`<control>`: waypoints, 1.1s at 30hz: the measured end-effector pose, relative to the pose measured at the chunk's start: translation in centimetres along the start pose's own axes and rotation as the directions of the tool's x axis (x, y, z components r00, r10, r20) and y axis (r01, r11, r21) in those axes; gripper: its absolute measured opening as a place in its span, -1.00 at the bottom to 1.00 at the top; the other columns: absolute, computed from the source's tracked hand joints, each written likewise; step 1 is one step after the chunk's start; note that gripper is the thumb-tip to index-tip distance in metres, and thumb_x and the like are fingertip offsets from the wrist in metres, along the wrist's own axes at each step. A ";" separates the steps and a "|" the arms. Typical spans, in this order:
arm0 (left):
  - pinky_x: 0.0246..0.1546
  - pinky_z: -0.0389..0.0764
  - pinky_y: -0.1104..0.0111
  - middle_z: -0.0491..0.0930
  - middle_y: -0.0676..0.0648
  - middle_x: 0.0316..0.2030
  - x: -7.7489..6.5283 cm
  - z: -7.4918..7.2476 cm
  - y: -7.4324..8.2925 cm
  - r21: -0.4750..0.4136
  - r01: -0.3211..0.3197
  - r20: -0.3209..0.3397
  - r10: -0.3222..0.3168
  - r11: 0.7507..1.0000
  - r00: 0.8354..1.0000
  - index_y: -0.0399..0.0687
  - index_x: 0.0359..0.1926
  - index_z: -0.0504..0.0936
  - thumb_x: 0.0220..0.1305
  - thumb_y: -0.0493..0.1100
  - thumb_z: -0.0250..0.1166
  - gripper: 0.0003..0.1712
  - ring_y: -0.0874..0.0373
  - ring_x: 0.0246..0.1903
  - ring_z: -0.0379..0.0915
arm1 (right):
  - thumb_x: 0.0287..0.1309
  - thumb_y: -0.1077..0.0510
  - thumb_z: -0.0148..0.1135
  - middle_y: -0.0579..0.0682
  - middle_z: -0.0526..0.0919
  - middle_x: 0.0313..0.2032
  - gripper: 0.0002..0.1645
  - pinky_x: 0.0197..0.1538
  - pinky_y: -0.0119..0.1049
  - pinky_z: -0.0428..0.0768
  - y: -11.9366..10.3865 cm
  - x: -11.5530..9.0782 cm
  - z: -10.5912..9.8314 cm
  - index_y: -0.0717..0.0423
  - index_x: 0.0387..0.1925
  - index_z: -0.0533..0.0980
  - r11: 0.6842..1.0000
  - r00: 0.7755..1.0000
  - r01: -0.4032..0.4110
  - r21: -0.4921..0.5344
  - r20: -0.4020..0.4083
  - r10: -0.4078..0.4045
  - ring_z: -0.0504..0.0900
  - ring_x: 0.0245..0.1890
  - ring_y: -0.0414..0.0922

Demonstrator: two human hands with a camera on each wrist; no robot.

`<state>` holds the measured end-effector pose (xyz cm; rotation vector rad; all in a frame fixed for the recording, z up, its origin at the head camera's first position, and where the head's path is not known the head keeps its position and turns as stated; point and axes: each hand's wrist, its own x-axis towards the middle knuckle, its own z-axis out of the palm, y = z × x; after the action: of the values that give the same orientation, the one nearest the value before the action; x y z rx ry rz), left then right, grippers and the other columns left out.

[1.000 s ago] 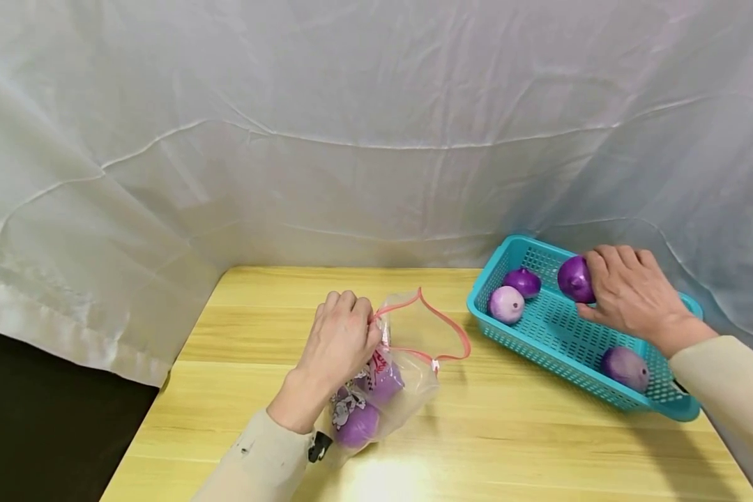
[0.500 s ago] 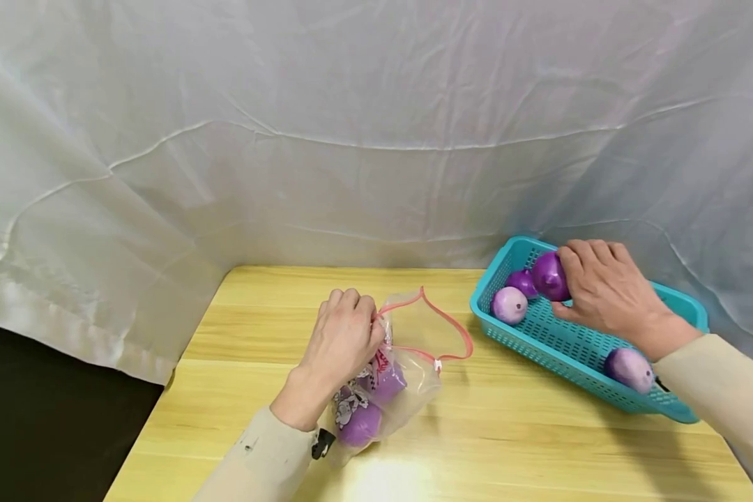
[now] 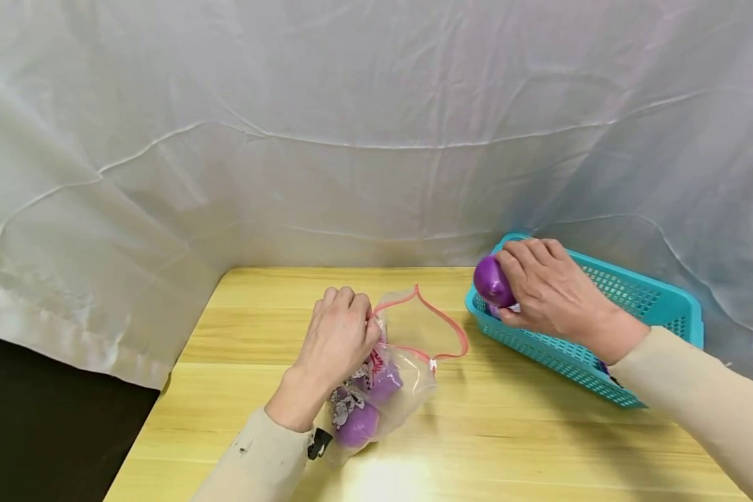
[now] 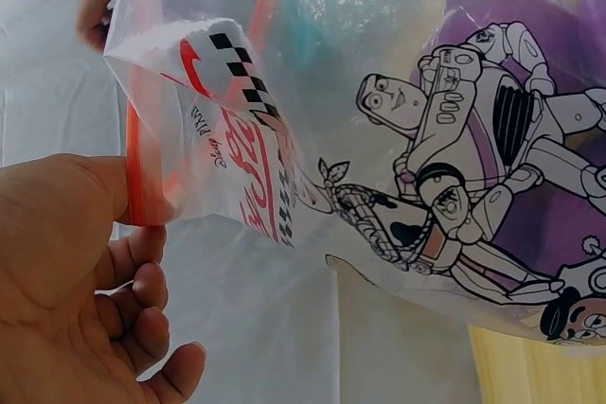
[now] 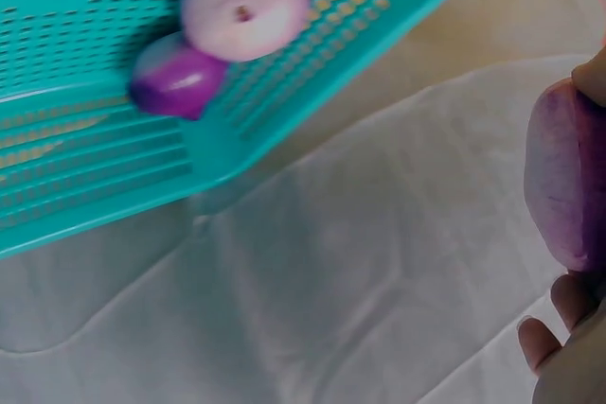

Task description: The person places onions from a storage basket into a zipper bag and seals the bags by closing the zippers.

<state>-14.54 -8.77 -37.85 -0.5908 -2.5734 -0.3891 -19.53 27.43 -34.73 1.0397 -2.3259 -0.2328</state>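
Observation:
My left hand [image 3: 339, 341] pinches the red zip edge of a clear zip bag [image 3: 408, 397] between thumb and fingers, as the left wrist view shows. The bag's mouth gapes to the right, and printed cartoon figures cover its side. Purple onions [image 3: 358, 424] lie inside it, partly hidden by the print. My right hand [image 3: 549, 289] grips a purple onion [image 3: 492, 280] above the left end of a turquoise basket [image 3: 665, 300]. Below it in the basket, the right wrist view shows a pale onion [image 5: 246, 7] touching a darker purple onion [image 5: 180, 78].
The wooden table [image 3: 257, 314] carries the bag and the basket. A pale cloth [image 3: 364, 195] hangs behind and along the left. My right forearm covers much of the basket's near right part, where only a bit of dark purple shows.
My right hand has carried its onion leftward across the basket toward the bag, reaching the basket's left end. My left hand has kept its hold on the bag's edge.

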 end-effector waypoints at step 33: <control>-0.31 0.36 0.20 0.43 -0.01 -0.44 0.2 -0.2 0.1 0.008 -0.027 0.001 0.027 1.000 1.000 -0.04 -0.42 0.54 0.23 -0.16 0.30 -0.87 -0.02 -0.38 0.29 | 0.06 -0.48 0.32 0.11 0.57 0.32 0.08 0.26 -0.04 0.48 -6.3 5.8 1.7 0.14 0.39 0.41 0.887 0.884 0.459 -0.048 0.127 -0.450 0.52 0.25 0.08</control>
<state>-14.55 -8.74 -37.56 -0.6225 -2.5636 -0.3697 -19.60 18.76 -35.94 1.5608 -2.1146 -0.5714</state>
